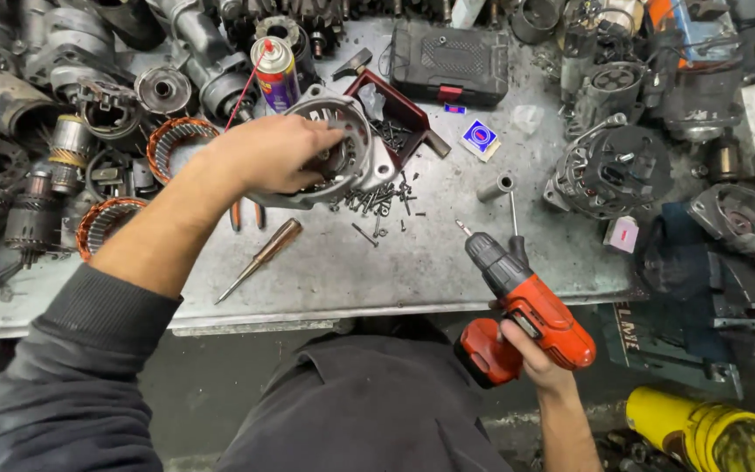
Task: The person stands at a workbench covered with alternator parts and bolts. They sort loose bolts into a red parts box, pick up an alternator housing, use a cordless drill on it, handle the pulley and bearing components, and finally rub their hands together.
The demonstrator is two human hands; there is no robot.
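The left hand [268, 153] is resting on a grey cast alternator housing [342, 153] lying on the metal worktop [447, 253]; its fingers [321, 140] are curling over the rim, gripping the housing. The right hand [530, 350] is clenching the handle of a red cordless drill [526, 306], holding it off the worktop's near edge with the bit pointing up and away. Loose screws [377, 201] are lying just beside the housing. A wooden-handled screwdriver [259, 260] is lying near the front edge. Bare worktop is showing between the drill and the housing; motor parts are crowding the left and right margins.
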